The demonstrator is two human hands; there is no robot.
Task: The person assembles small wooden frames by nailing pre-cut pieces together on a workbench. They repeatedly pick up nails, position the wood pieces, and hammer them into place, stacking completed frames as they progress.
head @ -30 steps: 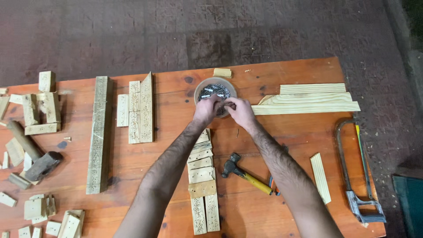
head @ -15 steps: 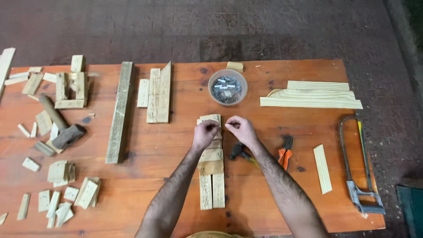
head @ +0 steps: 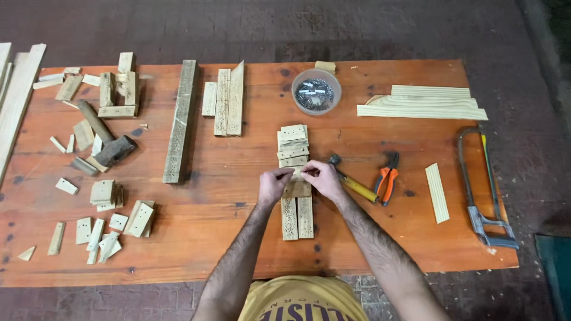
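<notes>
Long planks [head: 18, 101] overhang the left edge of an orange tabletop [head: 238, 238]. Beside them lie wood offcuts [head: 101, 229] and a mallet [head: 107, 139], then a long beam [head: 180, 122] and three upright boards [head: 226, 101]. At centre, the left hand [head: 273, 185] and right hand [head: 321, 178] meet over a slat assembly [head: 295, 178], a ladder of short crosspieces on two rails set lengthwise toward the person. Each hand's grip is pinched together at the fingertips, which touch at one crosspiece near the assembly's middle; whether a nail is held there is too small to tell. A clear bowl of nails [head: 316, 92] stands just beyond the assembly's far end. Right of the hands lie a yellow-handled hammer [head: 354, 180] and orange pliers [head: 388, 176], close together. Farther right are a stack of pale strips [head: 425, 102], a single strip [head: 437, 193] and a hacksaw [head: 482, 190] near the edge.
</notes>
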